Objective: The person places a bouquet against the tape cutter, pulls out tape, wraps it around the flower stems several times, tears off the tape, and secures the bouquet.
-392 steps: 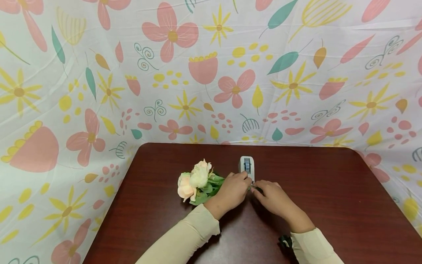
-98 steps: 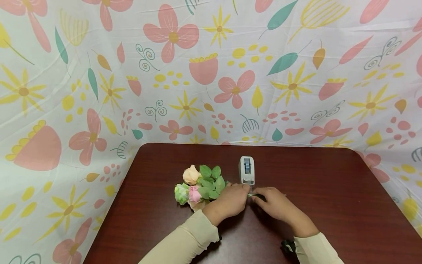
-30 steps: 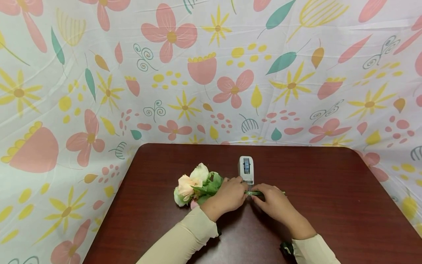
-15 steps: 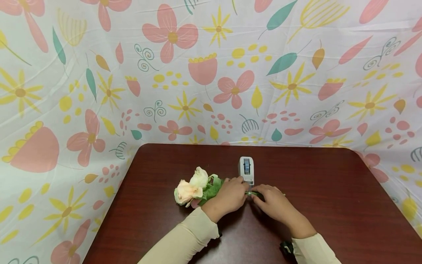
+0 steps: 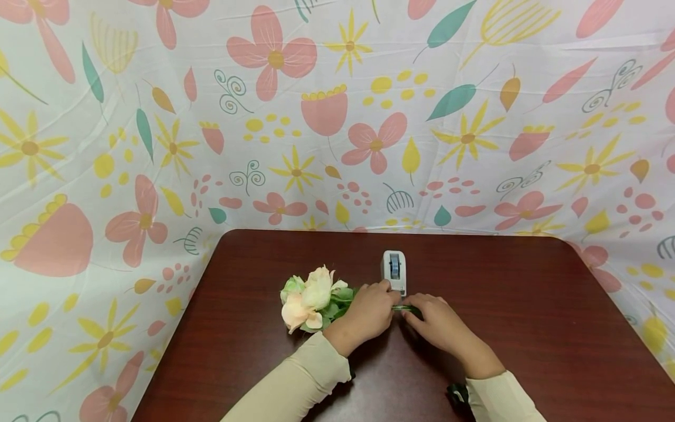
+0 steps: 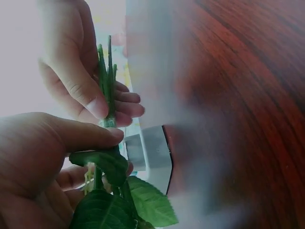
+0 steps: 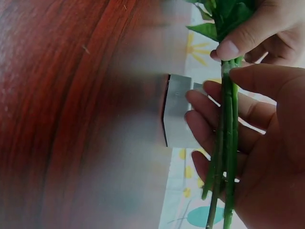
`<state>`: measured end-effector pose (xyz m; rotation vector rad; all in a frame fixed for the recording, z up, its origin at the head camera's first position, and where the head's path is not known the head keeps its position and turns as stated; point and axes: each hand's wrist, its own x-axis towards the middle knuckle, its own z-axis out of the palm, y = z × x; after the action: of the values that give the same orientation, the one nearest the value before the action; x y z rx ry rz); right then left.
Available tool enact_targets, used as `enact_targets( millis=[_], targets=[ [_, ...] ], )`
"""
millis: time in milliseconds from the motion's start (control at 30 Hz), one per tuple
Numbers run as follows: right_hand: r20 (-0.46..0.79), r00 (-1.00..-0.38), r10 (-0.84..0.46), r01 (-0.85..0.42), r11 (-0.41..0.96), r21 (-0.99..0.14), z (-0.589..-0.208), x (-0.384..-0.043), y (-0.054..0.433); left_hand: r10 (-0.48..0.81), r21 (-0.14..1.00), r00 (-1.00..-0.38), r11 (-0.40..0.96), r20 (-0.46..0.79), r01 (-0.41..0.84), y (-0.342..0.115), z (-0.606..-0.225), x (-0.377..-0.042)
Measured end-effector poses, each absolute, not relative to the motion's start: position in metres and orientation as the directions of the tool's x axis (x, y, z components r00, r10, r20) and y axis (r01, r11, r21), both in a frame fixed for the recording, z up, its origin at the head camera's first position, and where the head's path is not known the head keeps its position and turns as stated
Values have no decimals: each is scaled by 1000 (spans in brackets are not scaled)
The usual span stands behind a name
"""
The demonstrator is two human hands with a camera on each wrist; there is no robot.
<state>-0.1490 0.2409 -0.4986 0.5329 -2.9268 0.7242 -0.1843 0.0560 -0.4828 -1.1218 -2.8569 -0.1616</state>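
Note:
A bouquet of cream and peach flowers [image 5: 311, 296] with green leaves lies sideways, blossoms to the left of my hands. My left hand [image 5: 369, 310] grips its green stems [image 7: 228, 109] just below the leaves, thumb on one side and fingers on the other. Right beside it, my right hand [image 5: 440, 322] pinches the same stems between thumb and fingers, their cut ends running across its palm in the right wrist view. A shiny clear band of tape [image 7: 227, 69] shows on the stems between the two thumbs. Just beyond the left fingertips stands a white tape dispenser [image 5: 394, 272].
The dark red-brown wooden table [image 5: 527, 293] stretches out on both sides of the hands. A white cloth [image 5: 453, 146] printed with flowers hangs behind it and along the left side. A black wrist strap [image 5: 457, 394] shows by the right cuff.
The bouquet has rolled about its stems: pink and green blossoms faced up about three seconds ago, cream and peach ones now. Left fingers have shifted slightly toward the dispenser's front. Right hand stays nearly in place.

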Motion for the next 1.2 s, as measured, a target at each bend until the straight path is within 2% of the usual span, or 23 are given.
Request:
enact_targets(
  millis=[333,600,900,1200],
  targets=[
    [264,-911,-315,-402,822,-405,-500,-149,240,665,83,-734,731,134,677,57,-488,-187],
    [361,-877,-316,-441,828,-347,-504,-151,239,649,80,-756,751,90,655,58,-482,-186],
    [369,-881,-295,-427,832,-355,-509,-153,239,617,125,-785,776,51,618,58,-477,-187],
    [371,-891,-261,-405,827,-391,-511,-154,238,604,94,-797,794,-20,600,58,-476,-188]
  ],
)
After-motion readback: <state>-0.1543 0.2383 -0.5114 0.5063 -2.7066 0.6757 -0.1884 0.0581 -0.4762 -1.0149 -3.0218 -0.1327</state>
